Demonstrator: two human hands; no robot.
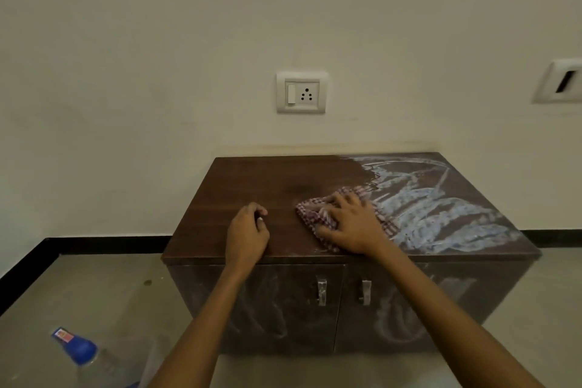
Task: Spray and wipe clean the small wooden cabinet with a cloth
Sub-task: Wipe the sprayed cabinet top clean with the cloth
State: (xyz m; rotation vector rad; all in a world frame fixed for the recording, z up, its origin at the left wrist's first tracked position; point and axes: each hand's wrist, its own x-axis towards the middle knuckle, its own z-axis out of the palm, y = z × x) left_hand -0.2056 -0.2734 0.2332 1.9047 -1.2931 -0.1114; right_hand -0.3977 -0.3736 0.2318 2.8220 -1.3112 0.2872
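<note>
The right hand (352, 224) is pressing spread fingers on the red-checked fabric cloth (310, 214) beside white smears (441, 214) at three o'clock, the left hand (248, 230), loosely curled and seemingly empty, bracing the small brown wooden cabinet (252, 186).

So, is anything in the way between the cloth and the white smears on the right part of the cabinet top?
Nothing visible. The cloth, under the right hand, touches the edge of the white smears, and no object lies on them. The left hand rests on the opposite side.
</note>
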